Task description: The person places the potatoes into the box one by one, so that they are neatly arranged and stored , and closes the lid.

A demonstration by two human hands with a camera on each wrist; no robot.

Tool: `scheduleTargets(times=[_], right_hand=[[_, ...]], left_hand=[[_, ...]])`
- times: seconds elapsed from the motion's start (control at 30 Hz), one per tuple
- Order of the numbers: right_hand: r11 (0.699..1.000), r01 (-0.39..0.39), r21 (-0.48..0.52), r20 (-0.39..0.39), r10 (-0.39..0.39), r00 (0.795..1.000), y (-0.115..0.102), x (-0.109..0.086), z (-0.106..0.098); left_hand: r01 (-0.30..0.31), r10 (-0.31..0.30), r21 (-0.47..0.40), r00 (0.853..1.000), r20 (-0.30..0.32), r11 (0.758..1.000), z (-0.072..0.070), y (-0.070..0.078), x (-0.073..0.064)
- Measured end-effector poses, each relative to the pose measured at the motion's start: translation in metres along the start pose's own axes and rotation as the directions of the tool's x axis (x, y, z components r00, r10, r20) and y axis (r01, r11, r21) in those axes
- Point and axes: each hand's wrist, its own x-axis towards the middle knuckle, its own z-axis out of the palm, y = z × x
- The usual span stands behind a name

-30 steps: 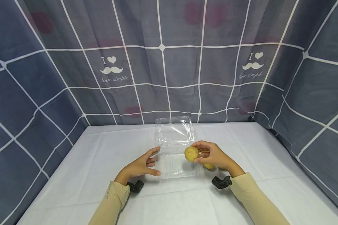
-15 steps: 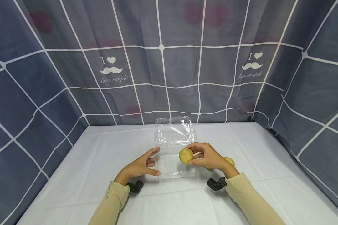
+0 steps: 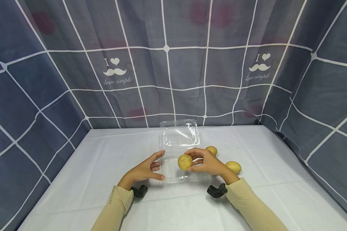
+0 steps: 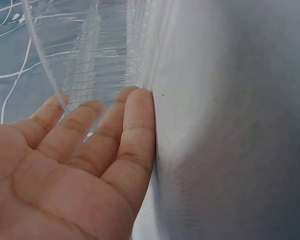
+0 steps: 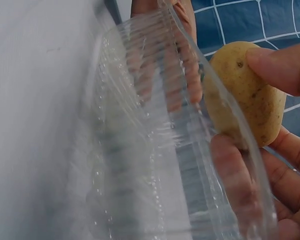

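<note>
My right hand (image 3: pixel 209 163) pinches a potato (image 3: pixel 184 162) between thumb and fingers, over the base of a clear plastic clamshell box (image 3: pixel 173 178). In the right wrist view the potato (image 5: pixel 250 95) is yellow-brown with small dark spots, and it overlaps the box's rim. The box's hinged lid (image 3: pixel 179 133) stands raised at the back. My left hand (image 3: pixel 144 169) is at the left side of the box, thumb and fingers apart. Seen from the left wrist, its fingers (image 4: pixel 137 125) extend loosely to the clear wall (image 4: pixel 105 65), holding nothing.
Two more potatoes lie on the white cloth to the right of the box: one (image 3: pixel 212 150) behind my right hand, the other (image 3: pixel 233 167) by its wrist. A grey-blue checked curtain (image 3: pixel 188 70) encloses the table (image 3: pixel 127 141) at the back and sides.
My right hand has carried the potato leftward, further over the box's base. The two potatoes behind it have come into fuller view. My left hand has stayed in place.
</note>
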Motion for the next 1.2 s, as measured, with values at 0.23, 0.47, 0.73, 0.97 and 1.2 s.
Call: scheduleTargets(times=[0.23,0.47,0.73,0.97,1.2], right_hand=[[1.0,-0.011,0.001,0.009,0.011,1.0,-0.003,0.004,0.007],[1.0,-0.009,-0.008,0.026,0.01,1.0,-0.005,0.009,0.013],[1.0,-0.009,-0.026,0.007,0.009,1.0,-0.006,0.014,0.023],[0.998,-0.019,-0.056,0.023,0.02,1.0,-0.004,0.019,0.03],[0.994,-0.045,-0.104,0.039,0.049,0.998,-0.001,0.022,0.033]], left_hand=[[0.006,-0.006,0.0,1.0,-0.005,1.0,0.0,-0.001,0.0],[0.022,-0.022,0.003,1.0,-0.005,1.0,-0.001,-0.001,0.0],[0.037,-0.037,-0.01,0.999,0.0,0.999,-0.002,-0.001,0.0],[0.017,-0.017,0.002,1.0,0.004,1.0,-0.002,-0.002,0.001],[0.027,-0.027,-0.012,1.0,0.003,1.0,-0.002,-0.001,0.001]])
